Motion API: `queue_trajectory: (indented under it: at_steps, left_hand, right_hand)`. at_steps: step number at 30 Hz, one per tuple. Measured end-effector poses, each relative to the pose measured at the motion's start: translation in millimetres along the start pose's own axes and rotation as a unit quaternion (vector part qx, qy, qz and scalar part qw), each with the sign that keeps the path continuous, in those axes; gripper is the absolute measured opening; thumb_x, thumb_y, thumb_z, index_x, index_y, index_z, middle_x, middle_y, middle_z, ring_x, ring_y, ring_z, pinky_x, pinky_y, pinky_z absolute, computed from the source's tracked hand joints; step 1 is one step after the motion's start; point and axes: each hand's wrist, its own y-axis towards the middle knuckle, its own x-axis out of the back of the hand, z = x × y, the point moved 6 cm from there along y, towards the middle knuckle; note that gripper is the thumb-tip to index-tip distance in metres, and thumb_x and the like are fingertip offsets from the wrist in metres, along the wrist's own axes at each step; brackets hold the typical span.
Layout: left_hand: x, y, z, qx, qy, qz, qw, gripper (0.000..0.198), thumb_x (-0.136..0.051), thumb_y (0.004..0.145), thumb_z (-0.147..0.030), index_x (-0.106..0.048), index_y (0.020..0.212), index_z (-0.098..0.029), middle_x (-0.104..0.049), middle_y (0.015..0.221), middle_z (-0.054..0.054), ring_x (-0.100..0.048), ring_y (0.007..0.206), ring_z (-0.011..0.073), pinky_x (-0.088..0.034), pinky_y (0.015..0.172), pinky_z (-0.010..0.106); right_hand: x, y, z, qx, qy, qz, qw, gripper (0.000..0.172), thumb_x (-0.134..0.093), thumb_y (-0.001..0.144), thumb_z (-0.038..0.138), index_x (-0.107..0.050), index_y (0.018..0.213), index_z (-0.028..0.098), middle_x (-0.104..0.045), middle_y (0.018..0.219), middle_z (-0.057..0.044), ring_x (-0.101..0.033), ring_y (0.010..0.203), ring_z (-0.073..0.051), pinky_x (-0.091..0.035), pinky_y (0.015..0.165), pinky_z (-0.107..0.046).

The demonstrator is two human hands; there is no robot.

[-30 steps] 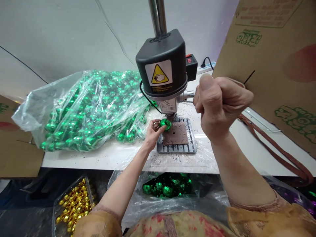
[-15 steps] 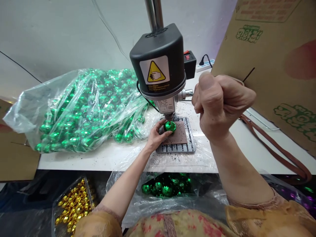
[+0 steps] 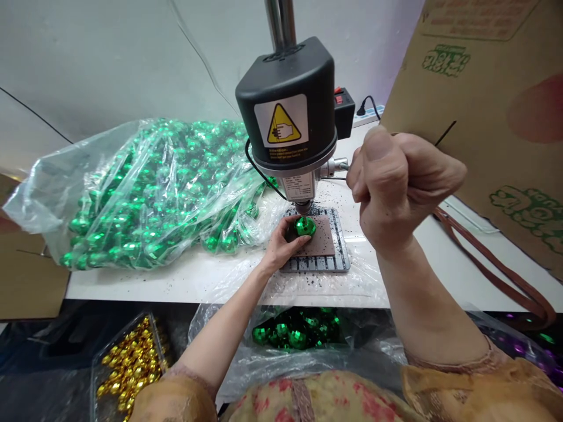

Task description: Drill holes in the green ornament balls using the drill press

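My left hand (image 3: 281, 243) pinches a green faceted ball (image 3: 304, 225) and holds it on the brown pad of the drill press base (image 3: 334, 261), right under the chuck. The black drill press head (image 3: 288, 111) with a yellow warning label hangs above the ball. My right hand (image 3: 398, 184) is a closed fist round the press's feed lever (image 3: 335, 167), of which only the metal end near the head shows.
A large clear bag of green balls (image 3: 141, 193) lies on the white table to the left. Below the table's front edge are a bag of green balls (image 3: 294, 331) and a tray of gold balls (image 3: 127, 363). A cardboard box (image 3: 488, 105) stands at right, with a brown strap (image 3: 497, 269).
My left hand has moved the green ball from the pad's left edge to directly under the chuck and set it on the pad. The drill head sits a little lower over it.
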Motion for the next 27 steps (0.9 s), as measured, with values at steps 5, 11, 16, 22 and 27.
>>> queue_trajectory:
  at_steps: [5, 11, 16, 22, 27]
  left_hand:
    - [-0.4, 2, 2, -0.009, -0.007, -0.007, 1.000, 0.065, -0.092, 0.074, -0.047, -0.062, 0.125, -0.021, -0.070, 0.120, 0.008, -0.067, 0.116, 0.0266, -0.051, 0.109, 0.046]
    - [-13.5, -1, -6, -0.029, 0.019, -0.004, 0.999, 0.062, -0.091, 0.074, -0.048, -0.062, 0.121, -0.021, -0.071, 0.113, 0.008, -0.069, 0.108, 0.0248, -0.056, 0.100, 0.042]
    - [-19.3, -5, -11, -0.039, 0.024, -0.007, 0.999, 0.060, -0.088, 0.077, -0.049, -0.060, 0.121, -0.020, -0.071, 0.117, 0.009, -0.069, 0.112, 0.0246, -0.056, 0.102, 0.041]
    - [-17.4, -7, -5, -0.019, -0.007, -0.010, 1.000, 0.055, -0.085, 0.082, -0.051, -0.061, 0.122, -0.021, -0.071, 0.120, 0.009, -0.068, 0.114, 0.0245, -0.054, 0.104, 0.043]
    - [-17.6, -8, -6, -0.014, -0.012, -0.022, 1.000, 0.057, -0.087, 0.081, -0.049, -0.061, 0.123, -0.021, -0.071, 0.121, 0.009, -0.069, 0.114, 0.0246, -0.054, 0.105, 0.043]
  right_hand:
    - [0, -1, 3, -0.025, -0.018, 0.005, 0.999, 0.056, -0.065, 0.092, 0.052, -0.040, 0.051, 0.025, -0.034, 0.046, 0.003, -0.034, 0.044, -0.012, -0.031, 0.048, -0.037]
    - [-13, 22, 13, 0.028, 0.053, 0.017, 0.998, 0.052, -0.069, 0.091, 0.039, -0.042, 0.051, 0.021, -0.038, 0.044, 0.006, -0.032, 0.039, -0.007, -0.027, 0.043, -0.031]
    - [-19, 37, -2, -0.014, 0.017, 0.046, 0.999, 0.050, -0.065, 0.093, 0.049, -0.046, 0.054, 0.023, -0.041, 0.049, 0.004, -0.038, 0.046, -0.010, -0.034, 0.049, -0.031]
    - [-18, 37, 0, -0.014, 0.001, 0.049, 0.999, 0.051, -0.064, 0.095, 0.046, -0.045, 0.054, 0.022, -0.041, 0.050, 0.003, -0.038, 0.047, -0.009, -0.034, 0.050, -0.031]
    - [-12, 19, 12, 0.014, 0.014, 0.011, 1.000, 0.051, -0.064, 0.095, 0.028, -0.040, 0.052, 0.021, -0.036, 0.046, 0.006, -0.032, 0.043, -0.006, -0.026, 0.047, -0.030]
